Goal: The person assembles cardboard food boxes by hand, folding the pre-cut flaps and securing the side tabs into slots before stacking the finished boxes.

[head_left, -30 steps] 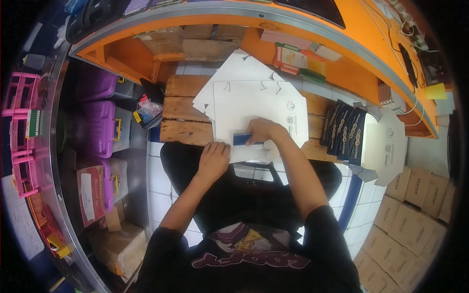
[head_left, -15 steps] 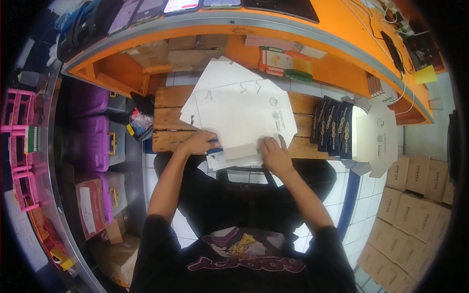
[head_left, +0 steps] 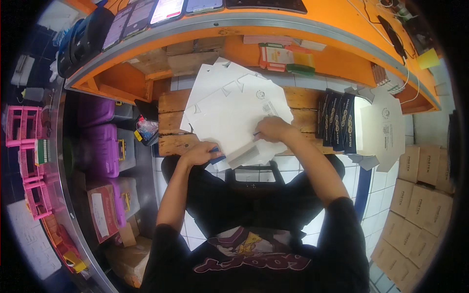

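Observation:
Flat white die-cut box blanks (head_left: 227, 107) lie stacked and fanned on the wooden bench in front of me. Along the near edge of the top blank, a narrow strip (head_left: 244, 153) is folded up. My left hand (head_left: 199, 153) is closed on the blank's near left corner, where a dark blue outer face shows at the fingers. Bent over the right side of the same blank, my right hand (head_left: 274, 130) has its fingers pinched together on a flap, with a bit of blue at the fingertips.
Dark blue partly folded boxes (head_left: 337, 122) stand nested at the bench's right end, white flaps spread outward. Beyond is an orange desk (head_left: 229, 30) with phones on top (head_left: 167, 10). Brown cartons (head_left: 415, 210) are stacked at right; purple-lidded bins (head_left: 100, 149) stand at left. Bare planks (head_left: 171, 115) show beside the blanks.
My right hand has moved up and inward over the blank, from its near right edge to the flap. The blank has turned slightly, and my left hand stays at its corner.

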{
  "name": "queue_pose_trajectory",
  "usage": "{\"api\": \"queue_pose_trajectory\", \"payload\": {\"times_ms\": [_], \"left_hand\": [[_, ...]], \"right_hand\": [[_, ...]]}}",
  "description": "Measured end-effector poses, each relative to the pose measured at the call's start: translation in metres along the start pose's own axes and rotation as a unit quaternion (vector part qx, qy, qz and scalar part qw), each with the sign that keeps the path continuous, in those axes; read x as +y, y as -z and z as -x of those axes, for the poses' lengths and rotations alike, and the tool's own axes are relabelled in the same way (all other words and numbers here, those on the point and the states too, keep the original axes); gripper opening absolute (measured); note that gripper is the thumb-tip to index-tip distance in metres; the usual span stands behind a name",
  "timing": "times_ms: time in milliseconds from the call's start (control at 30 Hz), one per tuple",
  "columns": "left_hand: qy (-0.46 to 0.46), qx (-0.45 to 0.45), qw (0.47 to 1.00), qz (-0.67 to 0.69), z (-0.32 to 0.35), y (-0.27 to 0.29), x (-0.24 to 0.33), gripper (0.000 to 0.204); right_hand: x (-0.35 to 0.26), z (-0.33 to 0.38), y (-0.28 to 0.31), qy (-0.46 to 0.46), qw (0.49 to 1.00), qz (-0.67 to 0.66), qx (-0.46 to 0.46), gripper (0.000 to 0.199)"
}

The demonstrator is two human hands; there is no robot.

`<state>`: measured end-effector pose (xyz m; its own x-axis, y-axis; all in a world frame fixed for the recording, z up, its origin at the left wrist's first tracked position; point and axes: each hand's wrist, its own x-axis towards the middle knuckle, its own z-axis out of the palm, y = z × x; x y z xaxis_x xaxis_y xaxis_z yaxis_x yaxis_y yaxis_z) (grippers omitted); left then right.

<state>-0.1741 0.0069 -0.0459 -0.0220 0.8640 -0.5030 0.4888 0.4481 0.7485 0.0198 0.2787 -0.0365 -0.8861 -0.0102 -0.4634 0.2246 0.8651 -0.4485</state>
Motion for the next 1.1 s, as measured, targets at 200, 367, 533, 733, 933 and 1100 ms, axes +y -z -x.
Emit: {"api": "queue_pose_trajectory", "payload": {"times_ms": [200, 367, 533, 733, 933, 1100], "left_hand": [[-0.029, 0.036, 0.999, -0.024, -0.005, -0.013, -0.013, 0.028], [-0.002, 0.084, 0.996, 0.012, 0.011, -0.024, -0.006, 0.027], [0.028, 0.164, 0.985, 0.037, 0.044, -0.011, 0.062, 0.026], [0.019, 0.233, 0.903, 0.36, 0.063, -0.04, 0.164, 0.02], [-0.108, 0.188, 0.824, 0.523, 0.056, -0.104, 0.221, 0.025], [-0.079, 0.473, 0.766, 0.428, 0.04, -0.068, 0.156, 0.061]], "right_hand": [[0.015, -0.027, 0.006, 0.012, 0.996, -0.083, 0.029, 0.047], [-0.002, 0.008, -0.01, -0.044, 0.969, -0.096, 0.225, 0.06], [-0.042, 0.103, -0.062, -0.202, 0.692, -0.295, 0.628, 0.055], [-0.142, 0.133, -0.095, -0.099, 0.832, -0.271, 0.475, 0.067], [-0.142, 0.117, -0.093, -0.13, 0.674, -0.406, 0.604, 0.062], [-0.076, 0.169, -0.048, -0.042, 0.559, -0.596, 0.575, 0.034]]}}
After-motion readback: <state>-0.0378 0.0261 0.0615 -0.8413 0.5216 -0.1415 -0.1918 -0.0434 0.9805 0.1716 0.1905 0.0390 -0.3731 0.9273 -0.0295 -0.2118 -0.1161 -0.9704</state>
